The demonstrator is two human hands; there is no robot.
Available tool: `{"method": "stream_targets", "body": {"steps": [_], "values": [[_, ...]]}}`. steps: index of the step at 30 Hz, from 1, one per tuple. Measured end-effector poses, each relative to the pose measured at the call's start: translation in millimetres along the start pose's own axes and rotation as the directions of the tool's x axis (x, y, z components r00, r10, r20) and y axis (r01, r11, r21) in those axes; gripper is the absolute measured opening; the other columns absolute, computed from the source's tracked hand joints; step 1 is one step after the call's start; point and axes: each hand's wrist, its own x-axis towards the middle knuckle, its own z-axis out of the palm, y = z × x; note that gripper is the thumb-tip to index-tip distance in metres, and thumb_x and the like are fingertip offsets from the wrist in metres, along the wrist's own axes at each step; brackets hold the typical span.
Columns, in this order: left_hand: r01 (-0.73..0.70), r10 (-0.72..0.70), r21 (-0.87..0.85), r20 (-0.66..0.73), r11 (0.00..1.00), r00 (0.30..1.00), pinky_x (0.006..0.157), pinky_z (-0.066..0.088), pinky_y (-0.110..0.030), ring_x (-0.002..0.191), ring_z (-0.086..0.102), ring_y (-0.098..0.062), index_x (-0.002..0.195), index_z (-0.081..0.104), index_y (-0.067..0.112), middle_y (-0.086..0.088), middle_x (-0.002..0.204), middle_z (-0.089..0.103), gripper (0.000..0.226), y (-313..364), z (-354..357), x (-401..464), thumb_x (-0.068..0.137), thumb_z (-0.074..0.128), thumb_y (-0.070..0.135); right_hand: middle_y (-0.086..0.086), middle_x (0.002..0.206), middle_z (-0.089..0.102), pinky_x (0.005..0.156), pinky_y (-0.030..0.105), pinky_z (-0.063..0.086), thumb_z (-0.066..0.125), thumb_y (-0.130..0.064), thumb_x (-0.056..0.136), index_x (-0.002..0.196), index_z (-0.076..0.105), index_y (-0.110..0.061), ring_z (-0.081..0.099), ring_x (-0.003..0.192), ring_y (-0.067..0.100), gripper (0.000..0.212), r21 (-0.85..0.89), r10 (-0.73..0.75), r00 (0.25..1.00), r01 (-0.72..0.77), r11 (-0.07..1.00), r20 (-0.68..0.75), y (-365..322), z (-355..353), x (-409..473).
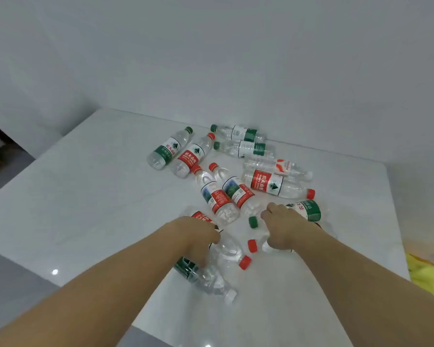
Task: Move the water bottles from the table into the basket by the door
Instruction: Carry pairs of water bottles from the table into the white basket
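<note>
Clear plastic water bottles (232, 182) lie scattered on the white counter (85, 196), left hand (198, 236) and right hand (283, 226) each curled in a grip over one, and loose round neighbours could roll off if nudged.

One head-worn view looks steeply down, close over the table (85, 186).

Red-label bottle (189, 156), 11 o'clock in the cluster: white characters 农夫山泉 readable on label. Green-label bottle (167, 150) just left of it: same 农夫山泉 in red. Red-label bottle (273, 184) at 2 o'clock: 农夫山泉 upside down, smaller Latin line blurred. Other labels: print too small to read.
</note>
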Motion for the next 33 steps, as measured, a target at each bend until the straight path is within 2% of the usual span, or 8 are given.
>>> {"method": "stream_targets", "body": {"steps": [4, 9, 13, 17, 21, 24, 28, 33], "values": [[-0.114, 0.101, 0.199, 0.075, 0.973, 0.992, 0.09, 0.051, -0.042, 0.11, 0.059, -0.027, 0.134, 0.052, 0.021, -0.002, 0.123, 0.058, 0.062, 5.5, 30.6, 12.5, 0.081, 0.071, 0.047, 0.008, 0.13, 0.046, 0.097, 0.039, 0.04, 0.059, -0.023, 0.085, 0.133, 0.045, -0.015, 0.045, 0.116, 0.026, 0.05, -0.184, -0.046, 0.999, 0.049, 0.982, 0.016, -5.4, 36.8, 11.4], [-0.171, 0.127, 0.324, 0.153, 0.93, 0.98, 0.086, 0.047, -0.041, 0.121, 0.051, -0.028, 0.144, 0.039, 0.015, -0.007, 0.136, 0.052, 0.079, 4.1, 58.6, 25.4, 0.079, 0.078, 0.038, 0.005, 0.128, 0.053, 0.096, 0.039, 0.038, 0.057, -0.027, 0.089, 0.128, 0.051, -0.018, 0.043, 0.119, 0.026, 0.04, -0.31, -0.106, 0.994, 0.1, 0.945, -0.001, -12.6, 60.3, 21.5], [-0.182, 0.149, 0.364, 0.116, 0.913, 0.982, 0.07, 0.042, -0.037, 0.105, 0.057, -0.029, 0.139, 0.039, 0.01, -0.012, 0.125, 0.057, 0.069, 8.4, 68.8, 28.6, 0.082, 0.075, 0.025, 0.004, 0.12, 0.058, 0.095, 0.037, 0.039, 0.051, -0.028, 0.091, 0.119, 0.055, -0.019, 0.052, 0.11, 0.024, 0.029, -0.278, -0.136, 0.991, 0.13, 0.952, -0.005, -18.6, 67.7, 22.2], [-0.169, 0.141, 0.322, 0.108, 0.932, 0.984, 0.066, 0.044, -0.037, 0.089, 0.056, -0.025, 0.132, 0.04, 0.012, -0.009, 0.112, 0.059, 0.07, 9.3, 67.3, 24.8, 0.076, 0.079, 0.026, 0.002, 0.115, 0.06, 0.086, 0.034, 0.04, 0.052, -0.034, 0.091, 0.117, 0.055, -0.02, 0.055, 0.106, 0.022, 0.03, -0.188, -0.161, 0.987, 0.161, 0.969, 0.018, -13.9, 60.8, 16.5], [-0.066, 0.066, 0.113, 0.005, 0.991, 0.998, 0.066, 0.041, -0.032, 0.081, 0.053, -0.022, 0.133, 0.037, 0.018, -0.004, 0.112, 0.059, 0.073, 5.1, 55.3, 7.9, 0.074, 0.077, 0.031, 0.002, 0.111, 0.063, 0.081, 0.034, 0.046, 0.054, -0.041, 0.089, 0.113, 0.055, -0.021, 0.059, 0.1, 0.022, 0.031, 0.033, -0.072, 0.995, 0.075, 0.997, -0.071, -9.3, 33.5, 4.5], [0.07, -0.09, -0.183, -0.106, 0.981, 0.99, 0.069, 0.043, -0.03, 0.083, 0.053, -0.018, 0.13, 0.039, 0.027, 0.002, 0.104, 0.06, 0.071, 2.0, 35.2, -14.0, 0.071, 0.077, 0.038, 0.0, 0.114, 0.062, 0.082, 0.036, 0.049, 0.053, -0.045, 0.09, 0.115, 0.054, -0.022, 0.059, 0.102, 0.022, 0.034, 0.22, 0.005, 0.99, 0.026, 0.975, -0.139, -4.1, 5.0, -13.7], [0.099, -0.262, -0.541, -0.234, 0.835, 0.936, 0.066, 0.051, -0.029, 0.084, 0.062, -0.015, 0.118, 0.04, 0.033, 0.007, 0.097, 0.061, 0.065, 9.0, -2.6, -53.7, 0.066, 0.079, 0.039, -0.001, 0.105, 0.064, 0.078, 0.034, 0.048, 0.058, -0.046, 0.09, 0.109, 0.057, -0.024, 0.06, 0.093, 0.02, 0.03, 0.501, 0.134, 0.954, 0.018, 0.865, -0.267, -2.8, -38.3, -53.1], [-0.087, -0.431, -0.79, -0.419, 0.607, 0.799, 0.069, 0.054, -0.024, 0.093, 0.067, -0.009, 0.13, 0.042, 0.034, 0.013, 0.107, 0.067, 0.078, 30.5, -43.7, -125.0, 0.065, 0.084, 0.036, -0.009, 0.08, 0.059, 0.066, 0.031, 0.04, 0.064, -0.044, 0.087, 0.092, 0.061, -0.026, 0.055, 0.077, 0.015, 0.019, 0.697, 0.26, 0.857, 0.15, 0.702, -0.446, -8.2, -95.2, -114.6]]}}
